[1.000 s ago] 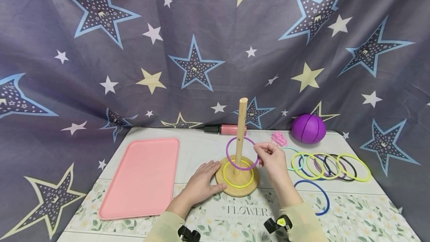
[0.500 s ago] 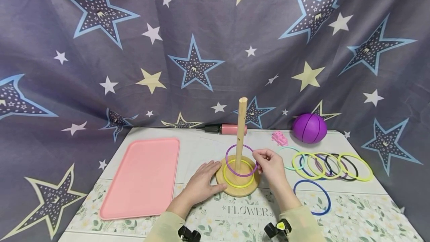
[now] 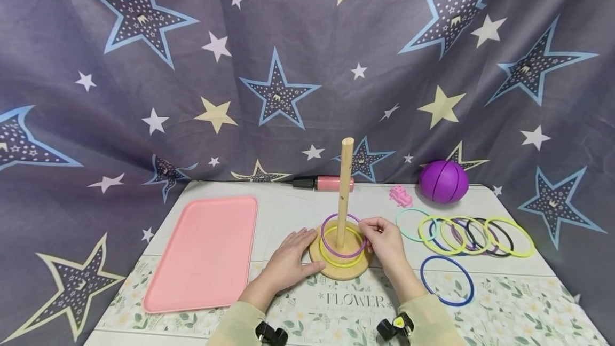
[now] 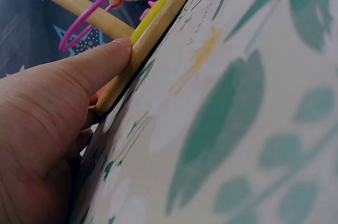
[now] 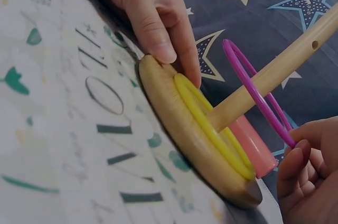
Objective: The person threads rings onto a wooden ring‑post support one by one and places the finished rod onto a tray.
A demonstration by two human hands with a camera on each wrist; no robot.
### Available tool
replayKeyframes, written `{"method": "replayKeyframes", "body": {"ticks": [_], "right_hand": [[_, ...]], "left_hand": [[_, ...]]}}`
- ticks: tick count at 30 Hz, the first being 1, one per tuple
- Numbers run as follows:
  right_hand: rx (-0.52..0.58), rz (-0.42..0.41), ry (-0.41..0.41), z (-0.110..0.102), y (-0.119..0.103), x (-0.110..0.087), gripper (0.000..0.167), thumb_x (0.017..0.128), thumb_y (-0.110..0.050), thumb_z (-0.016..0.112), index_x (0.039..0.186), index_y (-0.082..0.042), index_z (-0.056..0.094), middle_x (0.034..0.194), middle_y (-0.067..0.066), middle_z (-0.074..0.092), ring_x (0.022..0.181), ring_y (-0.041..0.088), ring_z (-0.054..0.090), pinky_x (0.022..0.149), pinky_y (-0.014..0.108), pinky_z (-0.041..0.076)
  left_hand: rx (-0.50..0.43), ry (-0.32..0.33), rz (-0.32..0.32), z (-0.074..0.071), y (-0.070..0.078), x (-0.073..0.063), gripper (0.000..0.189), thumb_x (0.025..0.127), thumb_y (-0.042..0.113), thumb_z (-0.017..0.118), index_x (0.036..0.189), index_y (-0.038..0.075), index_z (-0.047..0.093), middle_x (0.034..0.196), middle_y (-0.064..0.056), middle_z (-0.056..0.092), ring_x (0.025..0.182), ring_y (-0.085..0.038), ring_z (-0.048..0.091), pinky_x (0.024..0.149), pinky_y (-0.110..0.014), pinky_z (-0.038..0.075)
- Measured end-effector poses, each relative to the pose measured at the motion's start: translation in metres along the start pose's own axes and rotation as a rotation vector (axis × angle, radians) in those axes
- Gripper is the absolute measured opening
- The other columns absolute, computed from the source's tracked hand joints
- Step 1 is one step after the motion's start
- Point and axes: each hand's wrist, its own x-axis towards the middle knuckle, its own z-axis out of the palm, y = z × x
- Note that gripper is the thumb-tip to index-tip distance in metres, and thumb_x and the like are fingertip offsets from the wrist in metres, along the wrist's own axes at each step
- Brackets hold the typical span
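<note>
Threading step, probably: right hand (image 3: 386, 240) pinches thin purple ring (image 5: 254, 92) around upright pale wooden peg (image 3: 344, 191), left hand (image 3: 290, 260) fingers extended against round wooden base's (image 3: 341, 274) left edge; next calls for level lowering, release.

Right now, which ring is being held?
The purple ring around the post, in the right hand; the yellow ring below lies on its base, other rings on the table.

Two rings (image 3: 341, 266) circle the post (image 3: 344, 191). Left of the post lies a tray (image 3: 204, 252); right lie more rings (image 3: 455, 304) and a ball (image 3: 444, 182).
</note>
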Motion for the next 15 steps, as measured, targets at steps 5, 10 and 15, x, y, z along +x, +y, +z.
{"method": "replayKeyframes", "body": {"ticks": [5,10,15], "right_hand": [[-0.038,0.007,0.011,0.001,0.004,0.001,0.016,0.101,-0.011,0.08,0.106,0.004,0.078,0.08,0.005,0.066,0.057,0.008,0.054,0.047,0.019,0.05],[-0.076,0.025,0.01,0.002,0.01,0.003,0.012,0.101,-0.008,0.079,0.104,0.004,0.079,0.079,0.004,0.066,0.058,0.008,0.055,0.048,0.018,0.05],[-0.106,0.027,0.011,0.003,0.013,0.003,0.01,0.102,-0.007,0.078,0.103,0.003,0.078,0.079,0.006,0.067,0.058,0.009,0.055,0.048,0.018,0.05]], "left_hand": [[-0.005,0.0,0.0,0.0,0.001,0.0,0.088,0.1,0.052,0.08,0.166,0.003,0.048,0.167,-0.016,0.051,0.162,-0.036,0.036,0.137,-0.053,0.02],[-0.004,0.0,-0.009,-0.001,0.002,0.001,0.088,0.1,0.052,0.08,0.166,0.003,0.049,0.167,-0.016,0.051,0.162,-0.035,0.036,0.137,-0.052,0.02],[-0.006,-0.004,-0.015,-0.001,0.002,0.001,0.088,0.1,0.052,0.081,0.166,0.003,0.049,0.167,-0.015,0.051,0.163,-0.034,0.036,0.137,-0.051,0.02]]}}
